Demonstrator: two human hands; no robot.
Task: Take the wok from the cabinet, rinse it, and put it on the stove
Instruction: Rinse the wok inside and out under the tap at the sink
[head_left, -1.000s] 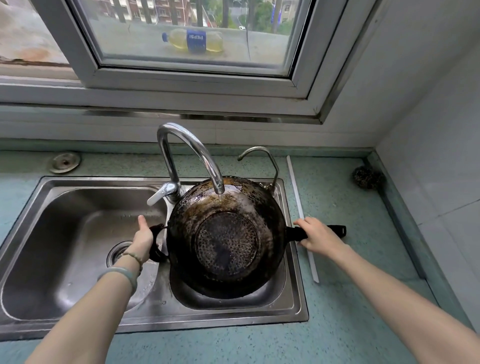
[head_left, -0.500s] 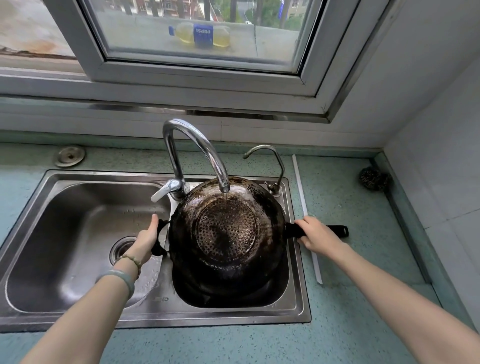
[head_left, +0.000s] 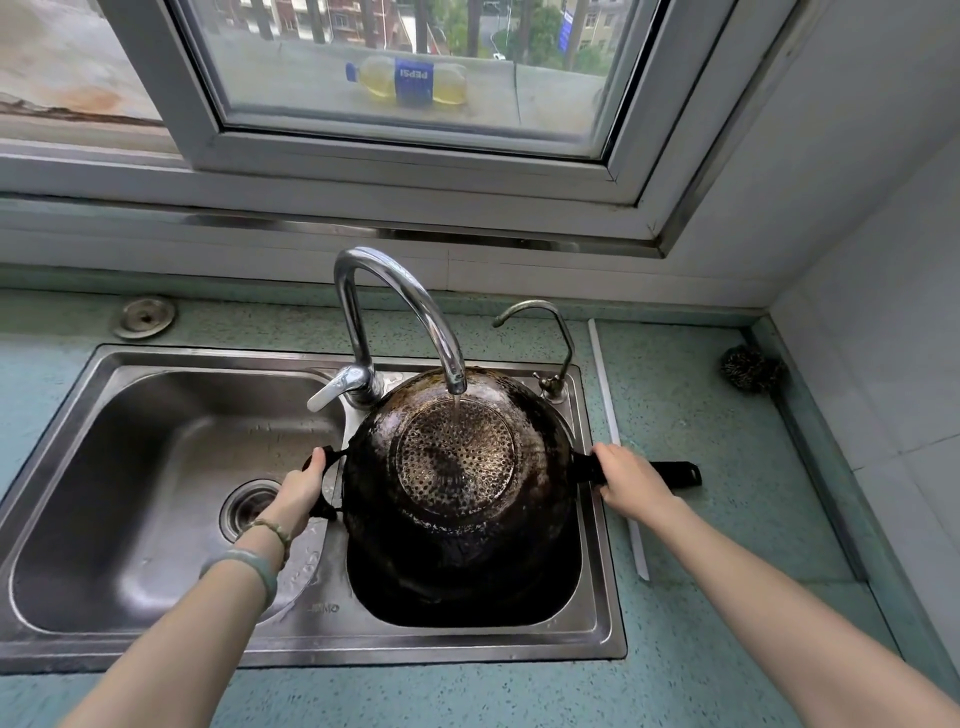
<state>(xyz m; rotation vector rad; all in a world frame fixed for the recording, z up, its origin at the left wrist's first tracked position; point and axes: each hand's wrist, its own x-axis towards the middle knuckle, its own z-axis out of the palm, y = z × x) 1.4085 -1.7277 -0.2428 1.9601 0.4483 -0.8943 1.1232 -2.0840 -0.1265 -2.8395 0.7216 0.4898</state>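
Observation:
A blackened wok (head_left: 460, 483) is held upside down over the small right basin of the steel sink (head_left: 332, 644), its dimpled base facing up. Water runs from the tall chrome faucet (head_left: 415, 306) onto that base. My left hand (head_left: 298, 493) grips the wok's small loop handle on the left. My right hand (head_left: 631, 483) grips the long black handle (head_left: 675, 474) on the right, whose end sticks out over the counter.
The large left basin with its drain (head_left: 249, 509) lies under my left wrist. A small second tap (head_left: 550, 332) stands behind the wok. A white strip (head_left: 605, 379), a steel scourer (head_left: 750, 368) and a round metal cap (head_left: 144, 317) lie on the green counter. Window behind.
The wok has tipped from a steep tilt to nearly flat, base up, under the spout. Water now falls on the base. Both hands kept their grip.

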